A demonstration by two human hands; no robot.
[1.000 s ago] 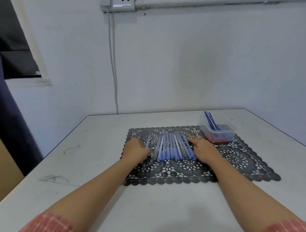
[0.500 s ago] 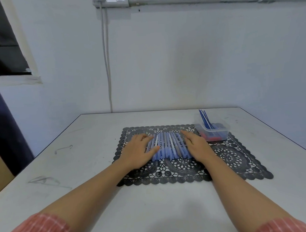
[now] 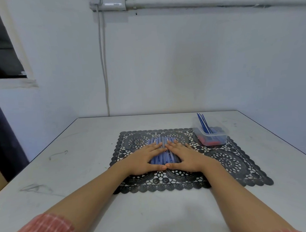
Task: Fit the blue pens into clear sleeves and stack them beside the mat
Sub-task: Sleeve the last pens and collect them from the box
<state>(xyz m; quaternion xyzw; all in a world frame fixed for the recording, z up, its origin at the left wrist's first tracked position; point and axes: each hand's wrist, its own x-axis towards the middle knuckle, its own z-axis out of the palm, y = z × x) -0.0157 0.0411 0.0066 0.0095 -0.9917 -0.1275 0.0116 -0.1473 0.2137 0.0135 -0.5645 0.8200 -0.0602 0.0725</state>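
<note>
A batch of pale blue pens [image 3: 162, 158], apparently already in clear sleeves, is seen lying on the black lace-patterned mat [image 3: 231, 165], drawn into a tight bundle between both hands. The left hand [image 3: 145, 159] and the right hand [image 3: 183, 156] are laid flat over the bundle from either side, with fingers straight and angled inward and the thumbs meeting at its near end. Nothing is gripped; the pens are only pressed and hemmed in.

For this batch the sleeving is judged to be largely done, though whether every pen is fully seated cannot be told. The stacking is not yet done: the bundle lies on the mat, and no pile is seen on the pale grey surface [image 3: 79, 155] beside it.

At the mat's far right corner a clear plastic tub [image 3: 210, 139] is seen. Thin dark blue pens [image 3: 203, 124] stand in it above red pieces at the bottom, so more fitting is judged to be left.
</note>
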